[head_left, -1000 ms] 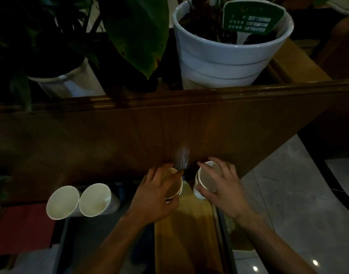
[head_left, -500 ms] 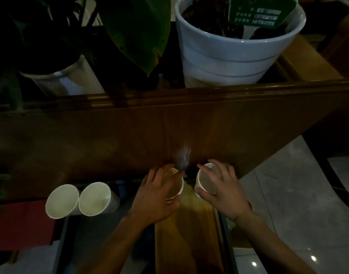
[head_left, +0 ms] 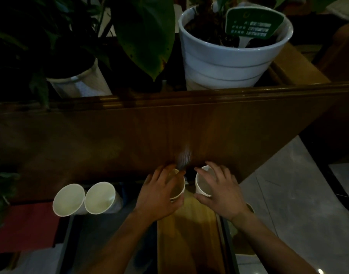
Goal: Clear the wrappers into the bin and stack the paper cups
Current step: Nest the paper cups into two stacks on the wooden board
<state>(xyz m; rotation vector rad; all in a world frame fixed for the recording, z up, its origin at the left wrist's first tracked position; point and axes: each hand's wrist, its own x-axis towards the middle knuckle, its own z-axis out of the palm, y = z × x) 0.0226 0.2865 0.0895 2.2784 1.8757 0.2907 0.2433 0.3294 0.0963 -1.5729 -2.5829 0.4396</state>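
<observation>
Head view shows your left hand [head_left: 159,194] curled round a paper cup [head_left: 178,186] and your right hand [head_left: 222,189] curled round a second cup [head_left: 203,183], both upright on a wooden board [head_left: 189,234] and just apart. Whether either holds anything is too dim to tell. Well left of your left grip, two empty cups [head_left: 83,198] stand touching. Beyond your hands, a white pot [head_left: 225,68] holds soil and a green tag [head_left: 254,23].
</observation>
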